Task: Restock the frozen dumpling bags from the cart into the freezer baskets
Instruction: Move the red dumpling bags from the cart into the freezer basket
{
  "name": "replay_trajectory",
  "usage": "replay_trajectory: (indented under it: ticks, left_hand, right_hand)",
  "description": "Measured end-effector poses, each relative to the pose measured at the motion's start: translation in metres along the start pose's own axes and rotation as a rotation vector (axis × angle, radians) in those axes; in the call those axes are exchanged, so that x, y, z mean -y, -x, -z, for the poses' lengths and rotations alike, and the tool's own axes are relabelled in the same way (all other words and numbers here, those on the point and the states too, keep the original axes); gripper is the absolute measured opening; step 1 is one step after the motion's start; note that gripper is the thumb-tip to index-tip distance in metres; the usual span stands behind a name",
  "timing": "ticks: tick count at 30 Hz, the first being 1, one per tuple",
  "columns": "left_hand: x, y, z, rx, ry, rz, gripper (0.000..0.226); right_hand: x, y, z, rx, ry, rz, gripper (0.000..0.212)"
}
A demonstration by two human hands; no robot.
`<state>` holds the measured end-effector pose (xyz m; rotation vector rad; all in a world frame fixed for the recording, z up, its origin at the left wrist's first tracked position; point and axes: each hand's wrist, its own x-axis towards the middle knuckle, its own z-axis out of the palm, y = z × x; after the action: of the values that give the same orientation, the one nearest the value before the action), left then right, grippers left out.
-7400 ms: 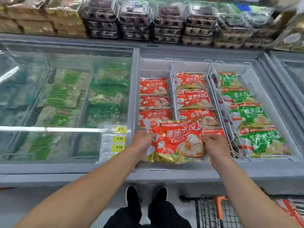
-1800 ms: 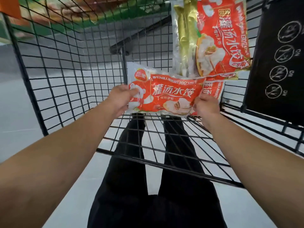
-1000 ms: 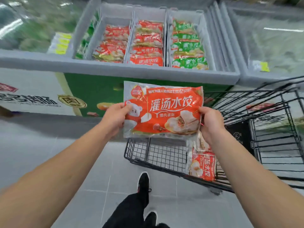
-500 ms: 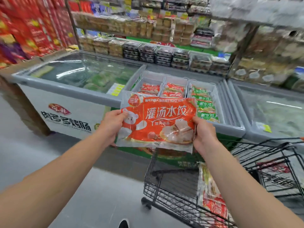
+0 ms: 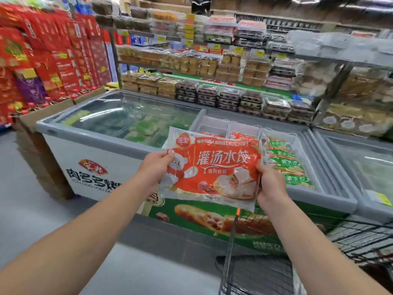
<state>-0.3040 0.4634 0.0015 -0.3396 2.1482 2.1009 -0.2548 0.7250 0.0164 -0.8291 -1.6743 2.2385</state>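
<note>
- One red dumpling bag [image 5: 212, 167] is held up in the air by two hands, in front of the freezer [image 5: 308, 201] and above the wire cart [image 5: 361, 237].
- The left hand [image 5: 154, 167] pinches the bag's left edge, fingers closed on it; the right hand [image 5: 270, 186] grips the lower right edge, fingers wrapped round it.
- Three white baskets [image 5: 244, 127] sit side by side in the open part of the freezer: two hold red bags [image 5: 242, 136], the right one holds green bags [image 5: 285, 160]; the held bag hides most of the red ones, so no count is possible.
- A closed glass lid [image 5: 127, 118] covers the freezer's left part.
- Shelves [image 5: 212, 67] of boxed goods stand behind.
- The bag is orange-red with a clear rim, white Chinese lettering, a white bear and pictured dumplings.
</note>
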Motion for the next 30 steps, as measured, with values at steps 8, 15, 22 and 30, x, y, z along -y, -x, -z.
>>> replay_trajectory:
  ticks: [8, 15, 22, 30]
  left_hand:
    - [0.002, -0.104, 0.052, 0.041, -0.053, 0.076, 0.025]
    - [0.019, -0.181, 0.046, 0.085, -0.117, 0.152, 0.028]
    - [0.038, -0.281, -0.004, 0.120, -0.333, 0.220, 0.027]
    - [0.054, -0.365, -0.057, 0.170, -0.424, 0.328, 0.020]
  right_hand:
    - [-0.040, -0.047, -0.092, -0.092, -0.002, -0.084, 0.017]
    - [-0.062, -0.112, -0.117, -0.106, 0.064, -0.136, 0.013]
    - [-0.083, -0.219, -0.121, -0.128, 0.151, -0.254, 0.011]
    - [-0.088, -0.310, -0.131, -0.168, 0.277, -0.397, 0.015]
